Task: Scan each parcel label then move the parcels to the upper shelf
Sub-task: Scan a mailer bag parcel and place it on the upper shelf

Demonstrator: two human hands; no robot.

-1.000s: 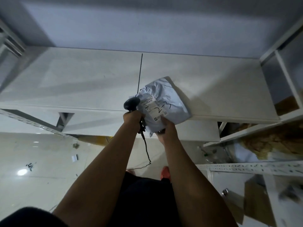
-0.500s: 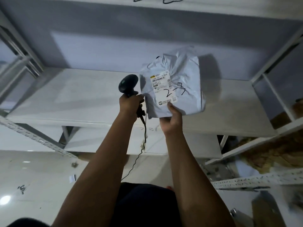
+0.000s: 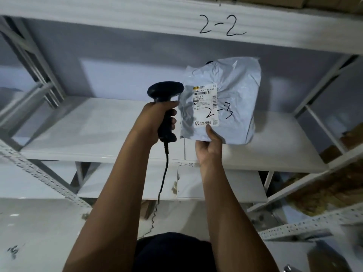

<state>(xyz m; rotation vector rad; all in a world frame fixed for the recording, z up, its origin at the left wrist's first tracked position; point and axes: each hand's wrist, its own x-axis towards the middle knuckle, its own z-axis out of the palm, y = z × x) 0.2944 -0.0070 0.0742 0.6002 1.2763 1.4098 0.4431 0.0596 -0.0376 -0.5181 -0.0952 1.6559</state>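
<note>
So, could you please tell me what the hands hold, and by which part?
Left hand: black corded barcode scanner, by its handle. Right hand: grey plastic parcel, by its bottom edge.

White shelf board (image 3: pixel 94 130) in front of me, two panels w/ a seam btwn them. Upper shelf (image 3: pixel 137 14) above it, front edge marked "2-2"; cardboard boxes (image 3: pixel 334 2) on top, right end. Lower board (image 3: pixel 121 185) underneath. Glossy floor (image 3: pixel 35 228) below, w/ small dark bits on it.
</note>
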